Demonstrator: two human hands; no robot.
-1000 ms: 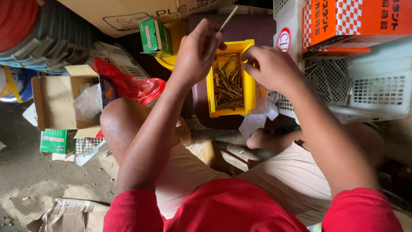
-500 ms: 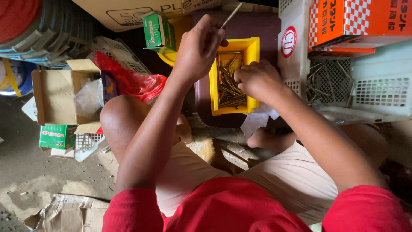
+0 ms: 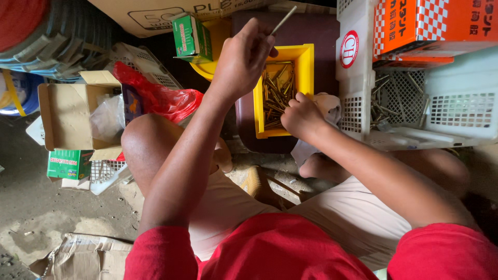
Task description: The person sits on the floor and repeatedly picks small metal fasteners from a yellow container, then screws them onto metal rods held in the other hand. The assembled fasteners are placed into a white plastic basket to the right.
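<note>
A yellow plastic bin [image 3: 307,56] full of brass-coloured screws [image 3: 276,93] stands in front of my knees on a dark stool. My left hand [image 3: 244,57] is raised over the bin's left side and pinches a long thin screw [image 3: 285,19] that points up and to the right. Down at the bin's right rim, my right hand [image 3: 301,116] has its fingers curled among the screws; what it grips is hidden. A crumpled white cloth [image 3: 328,106] lies beside that hand.
A white perforated basket [image 3: 441,111] with loose screws stands at the right, with an orange checkered box [image 3: 436,23] on top. At the left are an open cardboard box [image 3: 65,111], green small boxes [image 3: 189,36], a red plastic bag [image 3: 161,98] and another white basket [image 3: 132,57].
My right hand has come down and towards me from the bin's top right to its right rim. My left hand stays raised with the long screw.
</note>
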